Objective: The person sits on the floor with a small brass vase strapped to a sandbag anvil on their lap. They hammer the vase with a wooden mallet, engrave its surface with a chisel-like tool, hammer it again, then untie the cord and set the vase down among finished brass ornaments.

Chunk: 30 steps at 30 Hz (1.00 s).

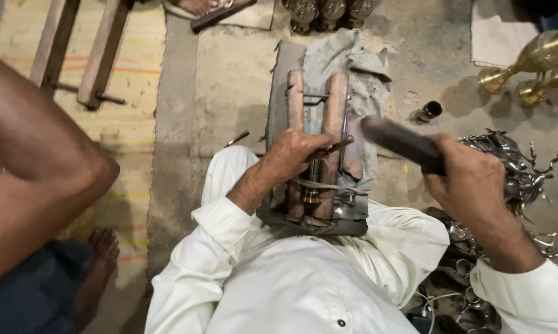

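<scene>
The floor (pixel 229 80) is bare, dusty concrete, stained and gritty. On the left lies a yellow woven mat (pixel 130 117) with faint orange stripes, and two wooden bars (pixel 81 49) rest on it at the far end. A pale cloth (pixel 498 34) lies far right, beside brass vases (pixel 539 62). Dark round metal pieces (pixel 328 12) stand along the far edge. The light is dim and warm.

Thin metal punch (pixel 334 148) slanted across the wooden clamp's (pixel 319 124) rusty-brown bars; dark mallet (pixel 402 143) raised just beside.
</scene>
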{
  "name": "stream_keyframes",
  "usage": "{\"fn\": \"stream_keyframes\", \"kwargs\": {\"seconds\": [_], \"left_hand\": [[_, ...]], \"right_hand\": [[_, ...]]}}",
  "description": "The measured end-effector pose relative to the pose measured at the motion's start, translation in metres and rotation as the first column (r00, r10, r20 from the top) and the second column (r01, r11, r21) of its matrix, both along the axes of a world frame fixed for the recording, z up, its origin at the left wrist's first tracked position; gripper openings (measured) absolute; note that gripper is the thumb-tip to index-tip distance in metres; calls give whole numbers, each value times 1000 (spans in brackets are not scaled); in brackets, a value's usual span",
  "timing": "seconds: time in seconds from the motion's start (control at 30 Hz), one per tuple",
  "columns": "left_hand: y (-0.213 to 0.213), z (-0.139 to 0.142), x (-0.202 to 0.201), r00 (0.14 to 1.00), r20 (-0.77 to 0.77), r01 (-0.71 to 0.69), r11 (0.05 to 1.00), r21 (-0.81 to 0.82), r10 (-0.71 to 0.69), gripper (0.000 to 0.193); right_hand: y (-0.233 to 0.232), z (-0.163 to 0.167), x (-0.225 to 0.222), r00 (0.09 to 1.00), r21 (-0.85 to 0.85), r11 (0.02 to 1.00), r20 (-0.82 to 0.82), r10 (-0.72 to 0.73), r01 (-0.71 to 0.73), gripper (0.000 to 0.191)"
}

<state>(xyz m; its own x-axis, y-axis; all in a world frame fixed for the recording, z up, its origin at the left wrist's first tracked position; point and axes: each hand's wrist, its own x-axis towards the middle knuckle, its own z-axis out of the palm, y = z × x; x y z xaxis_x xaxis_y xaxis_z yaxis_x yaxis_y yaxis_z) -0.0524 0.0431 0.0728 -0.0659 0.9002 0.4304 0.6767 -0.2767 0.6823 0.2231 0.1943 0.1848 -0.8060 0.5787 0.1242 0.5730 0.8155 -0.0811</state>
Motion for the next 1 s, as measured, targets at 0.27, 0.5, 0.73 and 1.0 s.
{"fn": "stream_keyframes", "kwargs": {"seconds": [0.27,0.5,0.73,1.0], "left_hand": [[-11,-14,0,968,248,-56,990,128,23,39],[-10,-32,-2,935,328,-154,987,32,136,33],[-11,-32,1,952,264,-177,982,70,153,35],[-13,-33,8,914,322,-273,961,37,247,33]], "right_hand": [[9,-13,3,949,-253,967,-303,-90,11,40],[26,-15,-6,994,75,992,-44,101,-98,44],[16,17,-44,964,260,930,12,264,-258,37],[3,44,-85,912,240,935,378,159,-262,37]]}}
